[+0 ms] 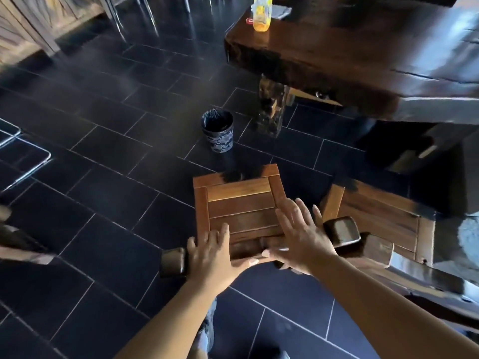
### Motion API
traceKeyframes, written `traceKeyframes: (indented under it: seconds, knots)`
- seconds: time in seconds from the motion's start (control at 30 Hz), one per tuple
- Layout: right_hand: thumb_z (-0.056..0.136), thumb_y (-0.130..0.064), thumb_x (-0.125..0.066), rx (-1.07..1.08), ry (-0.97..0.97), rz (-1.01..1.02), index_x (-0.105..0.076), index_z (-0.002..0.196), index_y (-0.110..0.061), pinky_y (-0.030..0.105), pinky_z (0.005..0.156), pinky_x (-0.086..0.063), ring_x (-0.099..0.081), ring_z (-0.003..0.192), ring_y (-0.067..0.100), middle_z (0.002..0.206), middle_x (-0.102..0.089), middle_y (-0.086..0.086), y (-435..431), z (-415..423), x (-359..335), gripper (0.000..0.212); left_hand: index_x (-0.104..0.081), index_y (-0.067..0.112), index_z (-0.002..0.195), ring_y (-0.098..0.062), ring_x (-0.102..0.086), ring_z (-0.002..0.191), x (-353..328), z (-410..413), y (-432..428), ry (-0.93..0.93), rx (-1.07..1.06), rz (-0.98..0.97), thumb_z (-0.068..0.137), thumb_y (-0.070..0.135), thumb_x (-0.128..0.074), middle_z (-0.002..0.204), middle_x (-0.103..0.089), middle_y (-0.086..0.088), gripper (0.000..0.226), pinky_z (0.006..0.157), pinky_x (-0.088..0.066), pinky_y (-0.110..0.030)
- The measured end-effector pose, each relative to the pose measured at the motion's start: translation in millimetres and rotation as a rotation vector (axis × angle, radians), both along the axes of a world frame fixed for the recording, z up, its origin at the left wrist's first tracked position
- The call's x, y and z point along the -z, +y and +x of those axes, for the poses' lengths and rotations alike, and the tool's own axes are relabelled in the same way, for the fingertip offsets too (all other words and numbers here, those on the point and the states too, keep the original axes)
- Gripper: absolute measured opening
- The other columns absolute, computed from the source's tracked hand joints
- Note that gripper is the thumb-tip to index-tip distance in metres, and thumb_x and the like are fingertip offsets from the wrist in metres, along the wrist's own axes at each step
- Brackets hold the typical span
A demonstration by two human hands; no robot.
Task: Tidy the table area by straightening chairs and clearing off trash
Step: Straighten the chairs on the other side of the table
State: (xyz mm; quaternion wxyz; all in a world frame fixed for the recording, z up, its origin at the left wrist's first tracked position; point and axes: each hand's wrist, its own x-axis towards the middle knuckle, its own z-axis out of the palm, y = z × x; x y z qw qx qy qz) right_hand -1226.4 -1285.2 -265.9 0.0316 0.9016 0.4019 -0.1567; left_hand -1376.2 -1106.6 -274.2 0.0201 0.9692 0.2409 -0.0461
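A wooden chair with a slatted seat (241,200) stands on the dark tiled floor just in front of me. My left hand (215,252) and my right hand (298,237) hover over its dark top rail, fingers spread, thumbs nearly meeting; neither is closed around the rail. On the dark wooden table (350,53) at the upper right stand a plastic bottle of orange drink (262,14), a red bottle cap (250,20) and a crumpled grey paper (281,10).
A small bin with a dark liner (217,130) stands on the floor near the table leg (272,104). A second wooden chair (383,229) sits close on the right. Chrome chair frames (26,156) are at the left and top.
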Motion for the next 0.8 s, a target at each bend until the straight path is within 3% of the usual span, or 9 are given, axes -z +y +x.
traceKeyframes:
  seconds: [0.07, 0.13, 0.2, 0.27, 0.37, 0.5, 0.63, 0.73, 0.8]
  knots:
    - [0.071, -0.092, -0.014, 0.01, 0.001, -0.008, -0.016, 0.159, -0.02, 0.054, 0.123, -0.001, 0.003, 0.155, 0.032, 0.169, 0.003, 0.011, 1.7, -0.7, 0.8, 0.113, -0.053, 0.017, 0.134, -0.028, -0.062, 0.097, 3.1, 2.6, -2.4, 0.028, -0.007, 0.04, 0.065, 0.098, -0.027, 0.104, -0.07, -0.005, 0.11, 0.086, -0.04, -0.048]
    - [0.071, -0.094, -0.011, 0.002, -0.029, -0.072, -0.037, 0.146, -0.018, 0.046, 0.117, -0.024, -0.036, 0.14, 0.031, 0.158, -0.033, 0.012, 2.1, -2.4, -1.3, 0.11, -0.064, 0.017, 0.116, -0.029, -0.064, 0.087, 5.0, 3.6, -3.0, 0.039, 0.009, 0.059, 0.066, 0.096, -0.028, 0.093, -0.072, -0.005, 0.1, 0.079, -0.042, -0.044]
    - [0.064, -0.094, 0.0, -0.01, -0.079, -0.095, -0.056, 0.121, -0.019, 0.042, 0.104, -0.035, -0.055, 0.116, 0.027, 0.126, -0.062, 0.006, 3.5, -2.7, -2.4, 0.109, -0.066, 0.019, 0.093, -0.028, -0.065, 0.079, 4.4, 4.1, -0.9, 0.045, 0.015, 0.063, 0.067, 0.096, -0.027, 0.083, -0.071, -0.003, 0.09, 0.075, -0.041, -0.041]
    - [0.062, -0.093, 0.003, -0.004, -0.103, -0.069, -0.061, 0.11, -0.019, 0.041, 0.098, -0.038, -0.059, 0.108, 0.027, 0.112, -0.067, 0.004, 5.1, -2.8, -0.6, 0.109, -0.065, 0.021, 0.083, -0.027, -0.065, 0.077, 4.3, 3.9, 1.0, 0.057, 0.015, 0.057, 0.066, 0.098, -0.025, 0.08, -0.07, -0.001, 0.088, 0.074, -0.039, -0.04]
    - [0.064, -0.094, 0.002, -0.013, -0.128, -0.065, -0.062, 0.107, -0.019, 0.042, 0.097, -0.037, -0.06, 0.107, 0.027, 0.109, -0.067, 0.005, 4.9, -1.0, 4.1, 0.108, -0.065, 0.021, 0.081, -0.025, -0.065, 0.079, 3.7, 4.2, 1.5, 0.04, 0.032, 0.066, 0.067, 0.097, -0.026, 0.08, -0.07, 0.0, 0.086, 0.074, -0.04, -0.04]
    - [0.065, -0.096, 0.002, -0.023, -0.136, -0.071, -0.062, 0.111, -0.021, 0.043, 0.098, -0.036, -0.059, 0.107, 0.026, 0.11, -0.066, 0.005, 5.9, 1.4, 5.5, 0.109, -0.065, 0.021, 0.083, -0.024, -0.065, 0.081, 4.6, 5.8, 3.1, 0.018, 0.032, 0.071, 0.068, 0.096, -0.027, 0.082, -0.07, 0.001, 0.085, 0.075, -0.039, -0.039]
    - [0.058, -0.096, 0.017, -0.029, -0.152, -0.078, -0.06, 0.121, -0.022, 0.042, 0.096, -0.037, -0.058, 0.109, 0.026, 0.113, -0.064, 0.004, 6.7, 1.0, 5.7, 0.124, -0.066, 0.019, 0.081, -0.026, -0.064, 0.075, 10.9, 7.7, 4.4, 0.002, 0.027, 0.065, 0.068, 0.096, -0.029, 0.077, -0.069, -0.001, 0.086, 0.074, -0.039, -0.04]
    - [0.058, -0.096, 0.02, -0.01, -0.197, -0.071, -0.058, 0.131, -0.022, 0.042, 0.094, -0.037, -0.06, 0.104, 0.025, 0.107, -0.066, 0.003, 10.2, 1.0, 7.0, 0.13, -0.066, 0.019, 0.077, -0.025, -0.065, 0.075, 10.7, 13.3, 11.1, -0.022, 0.047, 0.055, 0.067, 0.096, -0.027, 0.075, -0.069, 0.0, 0.086, 0.075, -0.039, -0.039]
    - [0.062, -0.096, 0.018, 0.011, -0.209, -0.068, -0.062, 0.127, -0.021, 0.043, 0.091, -0.04, -0.062, 0.098, 0.026, 0.101, -0.067, 0.003, 12.6, 1.1, 10.0, 0.128, -0.064, 0.021, 0.077, -0.024, -0.065, 0.076, 11.4, 19.3, 18.8, -0.03, 0.083, 0.059, 0.066, 0.096, -0.027, 0.075, -0.068, 0.001, 0.085, 0.075, -0.039, -0.039]
